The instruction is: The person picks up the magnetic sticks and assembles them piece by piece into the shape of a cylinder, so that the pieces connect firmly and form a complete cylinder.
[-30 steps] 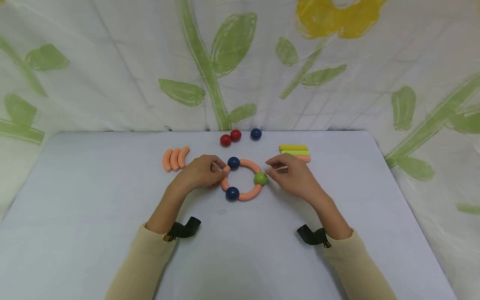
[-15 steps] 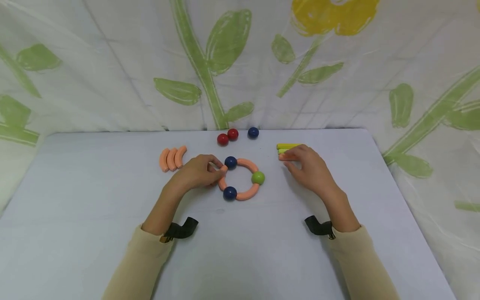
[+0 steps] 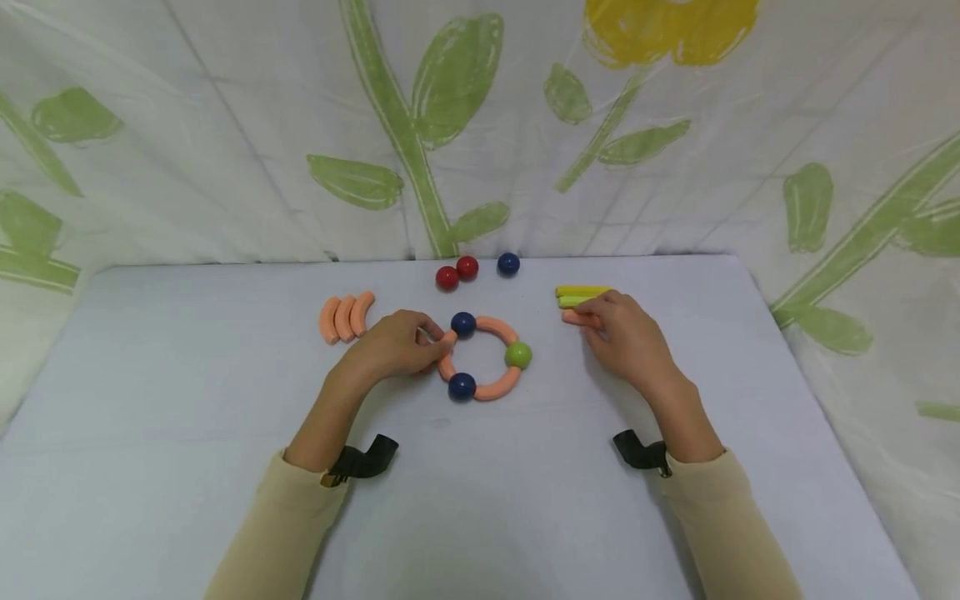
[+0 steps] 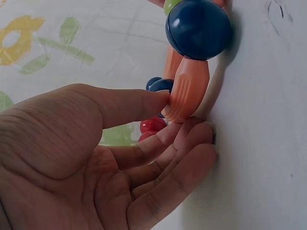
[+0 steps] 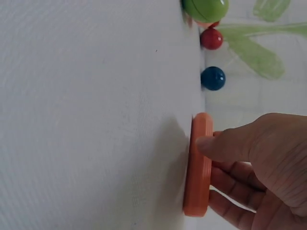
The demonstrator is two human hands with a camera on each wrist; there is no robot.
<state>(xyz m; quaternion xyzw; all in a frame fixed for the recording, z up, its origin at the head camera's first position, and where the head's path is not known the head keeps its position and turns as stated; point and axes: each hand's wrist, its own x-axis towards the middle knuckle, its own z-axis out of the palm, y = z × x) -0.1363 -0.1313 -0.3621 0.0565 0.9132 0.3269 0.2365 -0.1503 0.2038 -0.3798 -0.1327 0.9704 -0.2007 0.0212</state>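
Note:
A ring of curved orange rods [image 3: 498, 387] joined by balls lies mid-table, with an upper blue ball [image 3: 463, 324], a lower blue ball [image 3: 462, 386] and a green ball [image 3: 518, 355] on the right. My left hand [image 3: 405, 343] pinches the ring's left curved rod [image 4: 191, 88] between thumb and fingers, just beside a blue ball [image 4: 199, 28]. To the right of the ring, my right hand [image 3: 626, 337] holds a straight orange rod [image 5: 197, 182], thumb on its near face and fingers behind it. In the head view the fingers hide most of that rod.
Behind the right hand lie a yellow rod [image 3: 581, 291] and a yellow-green rod [image 3: 573, 302]. Several curved orange rods [image 3: 346, 317] lie side by side at left. Two red balls [image 3: 447, 278] and a blue ball [image 3: 508, 264] sit near the table's back edge, before a patterned curtain [image 3: 262, 125].
My right hand has moved right and away from the ring's green ball to the straight rods, and now pinches the orange one. The left hand keeps its grip on the curved rod.

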